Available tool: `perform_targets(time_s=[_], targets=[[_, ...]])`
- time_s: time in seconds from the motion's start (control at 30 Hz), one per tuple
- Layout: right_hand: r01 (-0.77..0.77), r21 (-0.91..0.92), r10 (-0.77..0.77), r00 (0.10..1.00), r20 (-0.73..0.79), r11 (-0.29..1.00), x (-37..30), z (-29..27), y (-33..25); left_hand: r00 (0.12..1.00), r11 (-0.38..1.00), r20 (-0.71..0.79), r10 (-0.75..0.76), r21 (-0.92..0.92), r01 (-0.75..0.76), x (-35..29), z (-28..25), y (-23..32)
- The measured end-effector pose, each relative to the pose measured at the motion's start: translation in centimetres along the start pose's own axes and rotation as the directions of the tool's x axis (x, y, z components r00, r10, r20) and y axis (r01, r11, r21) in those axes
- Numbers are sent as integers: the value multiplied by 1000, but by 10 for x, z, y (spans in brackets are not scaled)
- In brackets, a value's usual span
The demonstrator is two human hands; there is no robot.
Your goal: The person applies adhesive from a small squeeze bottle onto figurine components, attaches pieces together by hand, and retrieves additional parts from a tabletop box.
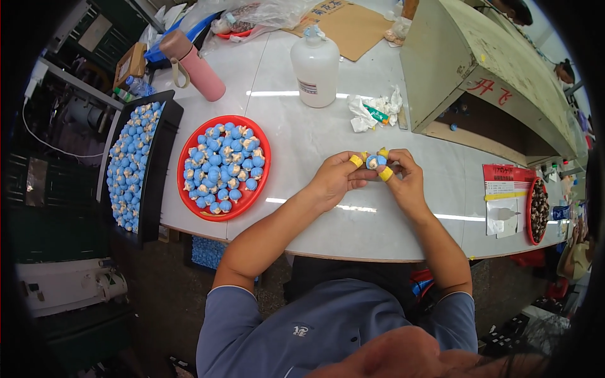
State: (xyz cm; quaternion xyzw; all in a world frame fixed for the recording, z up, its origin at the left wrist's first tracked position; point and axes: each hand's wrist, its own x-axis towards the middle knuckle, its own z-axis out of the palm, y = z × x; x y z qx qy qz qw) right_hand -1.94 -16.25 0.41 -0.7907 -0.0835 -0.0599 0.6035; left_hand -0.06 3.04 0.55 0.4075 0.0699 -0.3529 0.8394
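Above the tabletop, a small blue and cream figure part (376, 162) is pinched between the fingertips of both hands. My left hand (335, 179) grips it from the left, with yellow tape around fingers. On its other side my right hand (408, 183) closes on the same part, its thumb and a finger also wrapped in yellow. The fingers cover some of the part, so its full shape is hidden. To the left of my forearm, a round red tray (267, 176) holds many similar blue and cream parts. More of these parts fill a long black tray (165, 132) at the table's left edge.
A pink flask (200, 72) and a white plastic bottle (315, 69) stand toward the back. Crumpled tissue (362, 116) with a green tube lies behind my hands. A worn shelf box (454, 69) rises at the right. Beyond a printed sheet (502, 183) sits a red tray of dark pieces (537, 211).
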Motion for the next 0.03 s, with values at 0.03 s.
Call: perform_targets(time_s=[0.03], targets=[[-32, 71, 32, 999, 10, 997, 0, 0, 0, 1000, 1000, 11, -1, 9, 1, 1, -2, -2]])
